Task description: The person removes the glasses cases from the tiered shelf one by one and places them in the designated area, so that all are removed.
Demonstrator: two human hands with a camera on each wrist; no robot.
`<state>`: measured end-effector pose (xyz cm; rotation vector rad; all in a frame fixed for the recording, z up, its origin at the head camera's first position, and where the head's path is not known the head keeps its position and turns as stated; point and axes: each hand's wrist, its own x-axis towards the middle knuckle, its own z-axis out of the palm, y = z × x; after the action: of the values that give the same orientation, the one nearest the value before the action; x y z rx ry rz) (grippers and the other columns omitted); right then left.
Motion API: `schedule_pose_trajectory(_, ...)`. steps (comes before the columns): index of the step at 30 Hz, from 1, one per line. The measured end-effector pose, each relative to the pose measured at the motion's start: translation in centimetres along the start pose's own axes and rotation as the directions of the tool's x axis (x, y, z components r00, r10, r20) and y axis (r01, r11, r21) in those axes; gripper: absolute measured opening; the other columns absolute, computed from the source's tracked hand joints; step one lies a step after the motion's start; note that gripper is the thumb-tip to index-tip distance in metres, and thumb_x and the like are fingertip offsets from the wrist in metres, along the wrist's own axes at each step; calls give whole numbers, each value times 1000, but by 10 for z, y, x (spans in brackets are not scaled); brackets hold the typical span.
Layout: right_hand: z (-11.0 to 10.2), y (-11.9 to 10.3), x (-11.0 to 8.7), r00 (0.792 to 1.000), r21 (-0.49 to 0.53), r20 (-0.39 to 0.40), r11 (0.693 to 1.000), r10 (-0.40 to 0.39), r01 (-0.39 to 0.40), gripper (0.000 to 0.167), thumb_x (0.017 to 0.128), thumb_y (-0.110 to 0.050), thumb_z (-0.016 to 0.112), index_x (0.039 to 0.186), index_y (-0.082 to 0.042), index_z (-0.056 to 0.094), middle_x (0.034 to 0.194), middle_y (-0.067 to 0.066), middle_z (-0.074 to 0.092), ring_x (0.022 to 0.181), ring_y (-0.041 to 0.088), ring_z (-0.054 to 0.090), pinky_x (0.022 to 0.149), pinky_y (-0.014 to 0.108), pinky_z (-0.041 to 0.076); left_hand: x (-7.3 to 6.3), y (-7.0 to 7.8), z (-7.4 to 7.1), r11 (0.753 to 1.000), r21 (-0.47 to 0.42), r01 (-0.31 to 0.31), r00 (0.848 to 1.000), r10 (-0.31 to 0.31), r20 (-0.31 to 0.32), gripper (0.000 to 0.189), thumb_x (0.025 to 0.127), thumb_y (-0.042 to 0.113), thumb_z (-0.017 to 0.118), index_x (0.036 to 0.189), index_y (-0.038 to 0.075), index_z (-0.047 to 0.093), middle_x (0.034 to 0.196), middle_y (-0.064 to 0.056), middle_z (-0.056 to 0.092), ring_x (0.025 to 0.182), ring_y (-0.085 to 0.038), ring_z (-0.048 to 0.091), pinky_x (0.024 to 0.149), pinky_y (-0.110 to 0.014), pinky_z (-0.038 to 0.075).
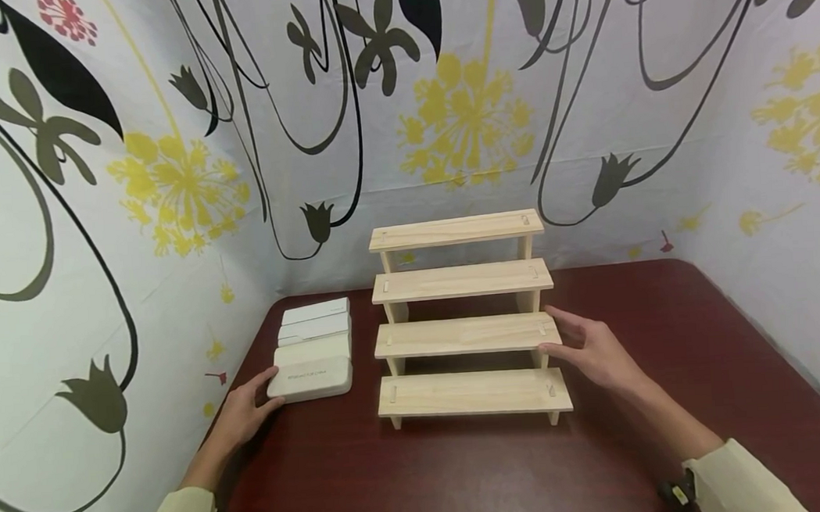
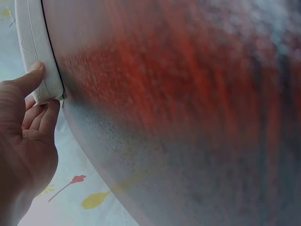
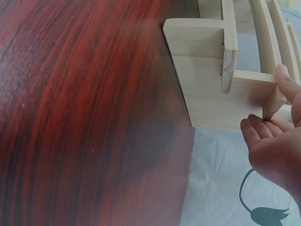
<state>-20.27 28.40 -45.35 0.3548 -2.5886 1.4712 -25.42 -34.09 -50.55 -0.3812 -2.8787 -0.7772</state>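
Observation:
A pale wooden stepped display stand (image 1: 466,335) with several plank shelves stands on the dark red table. My right hand (image 1: 595,350) grips the right end of its second shelf from the bottom; the right wrist view has my thumb (image 3: 287,82) on the board's edge and the fingers curled beneath. To the left, my left hand (image 1: 243,411) holds the front left corner of a white case (image 1: 312,378) with rounded corners and faint print on top. Close up, that case (image 2: 42,52) sits between my thumb and curled fingers.
Behind the case, several flat white boxes (image 1: 315,324) lie in a row running back. The dark red wood-grain table (image 1: 466,480) extends in front of the stand and to its right. Patterned cloth (image 1: 318,136) with flowers surrounds the table at the back and both sides.

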Motion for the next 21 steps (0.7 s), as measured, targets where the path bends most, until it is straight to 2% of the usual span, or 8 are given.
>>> schedule_pose_trajectory(6,1,1,1,1000,0,-1,1000,7,-7,84,95,-25,84,160,5,40,154,29,51,138,44,55,101,50,54,0,1,-2,1000,2,9,1000,-9,7,65,95,11,81,152,-4,52,147,-32,57,134,-51,55,105,-68,47)
schedule_pose_trajectory(12,3,-2,0,1000,11,3,1000,16,-16,84,97,-25,82,162,5,37,154,31,51,137,45,56,100,50,55,0,5,-4,999,-10,50,999,-50,9,66,95,12,82,152,-3,53,147,-32,56,132,-50,58,104,-65,49)
schedule_pose_trajectory(16,4,-3,-2,1000,21,-8,1000,24,-24,85,98,-27,81,162,4,37,155,30,49,137,45,56,100,51,56,-2,5,-5,995,-61,73,997,-73,7,67,95,10,82,153,-3,51,151,-33,52,123,-47,66,100,-56,56)
schedule_pose_trajectory(21,6,-2,-5,999,0,-44,1000,15,-15,82,98,-31,81,161,1,41,157,27,48,137,43,56,101,50,54,-5,5,-10,981,-186,56,998,-59,-11,63,95,2,79,151,-9,51,144,-37,57,118,-47,69,92,-45,60)
